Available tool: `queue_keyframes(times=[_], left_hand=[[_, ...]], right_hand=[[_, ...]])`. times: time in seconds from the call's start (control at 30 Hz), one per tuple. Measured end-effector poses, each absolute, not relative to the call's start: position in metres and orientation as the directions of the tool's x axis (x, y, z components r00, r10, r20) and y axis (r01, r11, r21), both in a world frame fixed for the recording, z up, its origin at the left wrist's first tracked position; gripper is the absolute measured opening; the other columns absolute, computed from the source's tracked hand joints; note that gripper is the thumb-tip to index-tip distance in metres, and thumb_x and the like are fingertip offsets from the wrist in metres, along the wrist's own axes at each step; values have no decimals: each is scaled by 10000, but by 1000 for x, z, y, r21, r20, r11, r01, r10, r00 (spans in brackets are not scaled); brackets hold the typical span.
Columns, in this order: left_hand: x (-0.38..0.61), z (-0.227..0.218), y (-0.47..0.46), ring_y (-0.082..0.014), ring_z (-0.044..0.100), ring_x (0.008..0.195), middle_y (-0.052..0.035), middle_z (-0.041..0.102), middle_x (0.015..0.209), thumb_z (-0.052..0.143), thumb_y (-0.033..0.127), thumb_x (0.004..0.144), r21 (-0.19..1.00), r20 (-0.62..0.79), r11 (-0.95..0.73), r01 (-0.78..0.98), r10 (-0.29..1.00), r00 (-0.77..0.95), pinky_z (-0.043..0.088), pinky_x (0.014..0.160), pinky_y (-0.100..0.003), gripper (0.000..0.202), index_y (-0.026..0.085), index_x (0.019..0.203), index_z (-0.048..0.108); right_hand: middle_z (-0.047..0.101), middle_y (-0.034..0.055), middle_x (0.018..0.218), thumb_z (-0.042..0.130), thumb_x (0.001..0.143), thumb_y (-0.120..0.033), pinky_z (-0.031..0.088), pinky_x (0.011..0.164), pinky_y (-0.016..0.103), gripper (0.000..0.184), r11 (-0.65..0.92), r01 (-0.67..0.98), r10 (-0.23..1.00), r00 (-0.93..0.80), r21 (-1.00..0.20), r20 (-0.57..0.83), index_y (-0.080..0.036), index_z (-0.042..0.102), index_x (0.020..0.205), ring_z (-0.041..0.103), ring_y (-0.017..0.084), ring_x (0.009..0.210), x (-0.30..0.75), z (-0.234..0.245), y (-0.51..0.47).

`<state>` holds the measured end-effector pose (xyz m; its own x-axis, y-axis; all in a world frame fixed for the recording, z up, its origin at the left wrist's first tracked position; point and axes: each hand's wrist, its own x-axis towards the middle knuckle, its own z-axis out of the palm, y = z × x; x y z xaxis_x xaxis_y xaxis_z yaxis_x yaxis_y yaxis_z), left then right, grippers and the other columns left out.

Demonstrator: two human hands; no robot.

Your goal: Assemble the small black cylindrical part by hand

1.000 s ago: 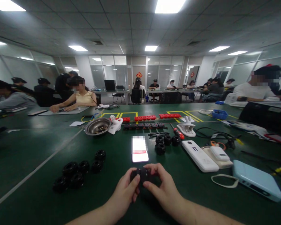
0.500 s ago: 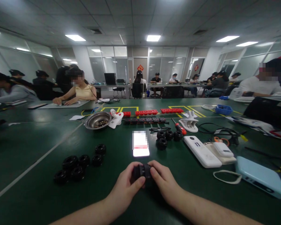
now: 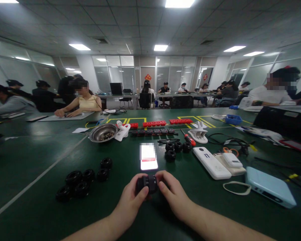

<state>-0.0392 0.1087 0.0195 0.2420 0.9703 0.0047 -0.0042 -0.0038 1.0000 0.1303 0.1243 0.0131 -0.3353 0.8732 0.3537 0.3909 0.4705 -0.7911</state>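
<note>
My left hand [image 3: 132,195] is closed around a black, ribbed, wheel-like part [image 3: 146,184], its thumb across the near side. At the part's right end, my right hand [image 3: 172,190] has its fingers curled against it, and the fingertips behind are partly hidden. Just beyond the hands lies a phone [image 3: 148,160] with a lit screen. To the left, several black tyre-like rings [image 3: 74,177] rest in a loose group. Farther right stands another cluster of black rings [image 3: 170,154].
A metal bowl [image 3: 95,134] with small pieces, red trays [image 3: 154,124] and a black strip of parts [image 3: 153,132] lie farther back. On the right are a red screwdriver [image 3: 190,140], a white power bank [image 3: 210,162] and a light-blue box [image 3: 271,187]. Other people sit around.
The black part has turned slightly and shifted left within the hands, showing more of its right end. My right thumb has come away from its near side. The camera view has tilted up.
</note>
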Motion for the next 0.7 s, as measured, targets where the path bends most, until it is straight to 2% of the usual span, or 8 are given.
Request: queue_keyframes(times=[0.1,0.17,0.23,0.37,0.43,0.53,0.63,0.7], left_hand=[[-40,18,110,-180,567,764,-50,573,923,554,470,740,999,20,-32,34,953,303,431,647,-284,429,171,1040,482],[-40,17,114,-168,570,724,-48,579,902,526,468,758,999,-20,8,37,949,315,427,629,-280,433,162,1059,470],[-40,17,117,-155,567,679,-46,583,880,501,477,763,998,-67,63,22,957,282,425,597,-273,432,154,1049,467],[-39,15,120,-133,555,584,-18,573,786,498,503,750,998,-66,65,11,969,240,412,521,-253,406,153,954,480],[-38,13,119,-133,565,567,-7,567,759,479,517,758,999,-42,43,2,973,229,402,500,-245,408,159,954,467],[-38,9,119,-147,595,608,-14,574,785,463,519,768,1000,-21,17,18,976,219,391,486,-230,414,164,980,453],[-39,6,121,-160,610,636,-39,591,827,489,500,761,998,-5,-9,60,973,231,394,484,-230,425,153,1004,462],[-41,6,123,-166,617,641,-53,599,850,488,482,767,997,-3,-17,80,971,241,412,496,-242,420,146,1018,466]], right_hand=[[496,2,631,381,868,-400,371,600,268,358,452,448,879,-371,-771,300,-167,507,627,466,141,632,130,13,130],[508,4,664,478,827,-370,366,600,267,259,440,459,883,-379,-772,278,-163,538,683,465,144,645,130,14,130],[545,19,784,581,769,-312,385,651,277,174,448,457,876,-397,-769,274,-166,565,861,490,159,730,130,15,128],[546,27,968,653,715,-251,393,770,299,398,493,410,844,-438,-767,309,-198,493,1076,500,173,878,130,14,128],[554,17,910,593,770,-281,403,731,283,327,471,429,858,-427,-771,287,-191,480,1063,509,161,826,130,13,130],[547,-1,750,469,855,-303,395,628,247,147,444,497,878,-405,-745,254,-170,529,870,498,138,701,129,10,134],[529,-1,681,496,843,-278,377,581,234,182,459,541,880,-388,-705,275,-159,541,713,478,128,643,129,9,135],[537,5,703,561,803,-249,384,589,238,100,476,552,875,-379,-685,303,-158,563,760,482,130,650,129,9,133]])
